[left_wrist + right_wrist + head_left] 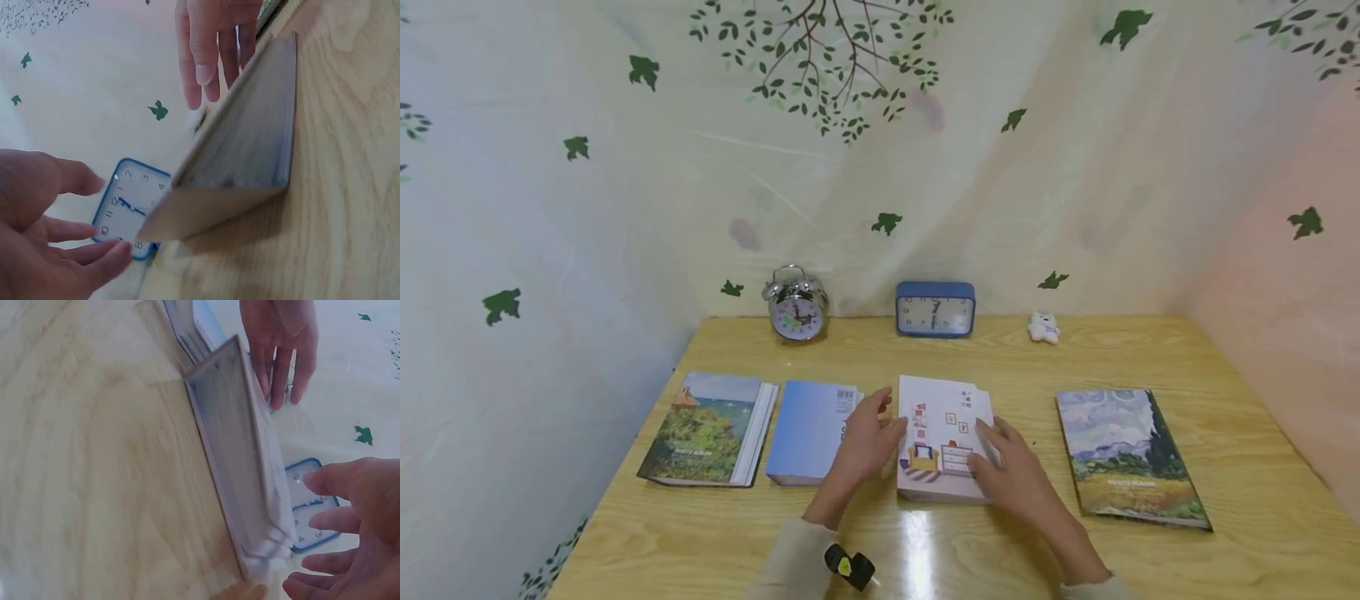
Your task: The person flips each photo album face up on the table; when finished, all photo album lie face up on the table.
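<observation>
A thick white photo album (pixel 940 433) with a drawn room on its cover lies on the table between my hands. My left hand (pixel 867 437) is at its left edge with fingers loosely spread, near the blue album too. At the right edge is my right hand (pixel 1017 475), its fingers apart. In the left wrist view, the left hand (pixel 56 231) hovers beside the white album's page block (pixel 250 125). The right wrist view has the right hand (pixel 356 531) unclosed next to the album (pixel 231 444). Neither hand grips anything.
A blue album (pixel 808 433) and a landscape-cover album (pixel 707 433) lie left; another painted-cover album (pixel 1127 458) lies right. Along the back stand a silver twin-bell alarm clock (pixel 798 312), a blue rectangular clock (pixel 936 310) and a small white bear figure (pixel 1043 327), before a curtain (pixel 1015 217).
</observation>
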Available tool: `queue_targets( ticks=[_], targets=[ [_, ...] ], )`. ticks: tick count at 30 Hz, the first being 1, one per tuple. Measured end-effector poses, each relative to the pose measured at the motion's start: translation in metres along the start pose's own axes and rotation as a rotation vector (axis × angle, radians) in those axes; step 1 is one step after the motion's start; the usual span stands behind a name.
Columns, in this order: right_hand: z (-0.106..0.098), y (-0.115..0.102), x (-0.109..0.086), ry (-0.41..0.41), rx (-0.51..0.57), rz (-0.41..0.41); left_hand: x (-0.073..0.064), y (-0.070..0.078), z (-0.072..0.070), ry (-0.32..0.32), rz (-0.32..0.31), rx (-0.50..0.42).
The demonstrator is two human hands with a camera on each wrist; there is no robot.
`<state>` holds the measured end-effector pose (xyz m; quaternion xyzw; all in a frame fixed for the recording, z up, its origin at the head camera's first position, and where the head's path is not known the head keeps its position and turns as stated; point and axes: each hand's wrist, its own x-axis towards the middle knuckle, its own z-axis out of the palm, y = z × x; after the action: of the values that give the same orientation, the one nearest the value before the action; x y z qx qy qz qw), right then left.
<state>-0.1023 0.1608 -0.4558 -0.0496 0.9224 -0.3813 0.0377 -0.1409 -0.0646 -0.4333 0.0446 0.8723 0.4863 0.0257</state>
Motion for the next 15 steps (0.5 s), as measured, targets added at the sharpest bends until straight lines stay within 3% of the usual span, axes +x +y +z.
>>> queue_targets(
  ticks=[3,5,10,15],
  targets=[
    [-0.010,0.008,-0.001,0.054,-0.015,-0.038,0.003,0.011,0.005,0.090,0.009,-0.091],
    [-0.019,0.015,-0.002,0.085,-0.026,-0.063,0.005,0.018,0.010,0.097,0.013,-0.123],
    [-0.045,0.033,-0.007,0.100,-0.036,-0.045,0.004,0.032,0.025,0.007,0.022,-0.168],
    [-0.072,0.050,-0.016,0.145,-0.084,-0.030,0.002,0.041,0.050,-0.078,0.058,-0.206]
  ],
)
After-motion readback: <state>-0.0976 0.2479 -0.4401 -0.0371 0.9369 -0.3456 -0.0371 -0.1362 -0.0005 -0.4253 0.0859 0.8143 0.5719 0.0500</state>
